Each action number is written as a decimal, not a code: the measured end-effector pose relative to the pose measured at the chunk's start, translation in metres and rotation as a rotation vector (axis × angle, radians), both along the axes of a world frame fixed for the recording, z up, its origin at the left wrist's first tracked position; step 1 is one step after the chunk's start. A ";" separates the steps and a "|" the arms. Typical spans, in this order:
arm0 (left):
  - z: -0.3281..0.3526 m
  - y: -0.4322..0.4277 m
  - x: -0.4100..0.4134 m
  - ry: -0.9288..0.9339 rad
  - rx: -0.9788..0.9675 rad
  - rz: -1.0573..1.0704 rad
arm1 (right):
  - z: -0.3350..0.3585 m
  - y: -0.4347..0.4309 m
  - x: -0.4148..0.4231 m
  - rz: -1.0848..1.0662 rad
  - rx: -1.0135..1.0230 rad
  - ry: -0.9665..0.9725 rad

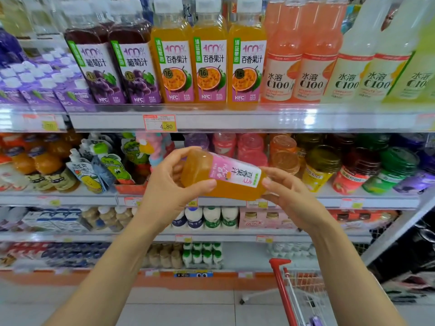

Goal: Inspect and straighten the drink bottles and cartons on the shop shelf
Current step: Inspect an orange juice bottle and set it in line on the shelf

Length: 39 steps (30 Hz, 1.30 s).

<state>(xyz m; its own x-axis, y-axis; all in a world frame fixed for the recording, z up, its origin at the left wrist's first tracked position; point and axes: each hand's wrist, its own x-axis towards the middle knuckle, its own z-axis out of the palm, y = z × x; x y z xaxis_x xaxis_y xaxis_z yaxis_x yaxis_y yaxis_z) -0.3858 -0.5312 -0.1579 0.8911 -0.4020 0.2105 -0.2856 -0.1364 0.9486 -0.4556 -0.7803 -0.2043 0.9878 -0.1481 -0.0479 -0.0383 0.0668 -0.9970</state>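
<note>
An orange passion-fruit juice bottle [221,176] with a pink and white label lies on its side in front of the second shelf, held between both hands. My left hand [169,184] grips its base end, fingers over the top and thumb underneath. My right hand [289,196] holds the cap end, which is hidden behind the fingers. On the top shelf [235,121] stand three matching passion-fruit bottles [209,55], two grape juice bottles [117,67] and pink and pale C100 bottles [306,55]. Purple cartons [42,85] fill the far left.
The second shelf [70,196] carries orange bottles, drink pouches [101,165] and capped cups [322,168]. Lower shelves hold white yoghurt bottles [207,217] and milk cartons. A red-handled shopping trolley [289,292] stands on the tiled floor at lower right.
</note>
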 end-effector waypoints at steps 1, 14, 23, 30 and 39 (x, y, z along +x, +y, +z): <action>0.003 -0.002 -0.002 -0.127 0.087 0.016 | -0.005 0.001 0.002 0.000 -0.001 0.045; 0.005 -0.003 0.000 -0.340 0.220 -0.183 | -0.016 0.040 0.026 0.037 0.441 0.385; 0.006 0.020 0.024 0.273 0.168 -0.302 | 0.020 0.026 0.018 -0.192 0.241 -0.086; 0.006 0.009 0.025 0.419 0.258 -0.522 | 0.054 0.030 0.018 0.000 0.103 -0.292; 0.034 -0.003 0.026 -0.116 0.349 -0.110 | 0.122 0.024 0.026 -0.188 -0.398 -0.350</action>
<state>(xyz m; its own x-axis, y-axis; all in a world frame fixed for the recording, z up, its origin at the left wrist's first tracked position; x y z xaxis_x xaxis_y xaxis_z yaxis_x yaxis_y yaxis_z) -0.3599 -0.5337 -0.1237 0.8169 -0.5594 0.1404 -0.4190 -0.4084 0.8110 -0.4295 -0.7566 -0.0825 0.8894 -0.2630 0.3739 0.2759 -0.3434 -0.8978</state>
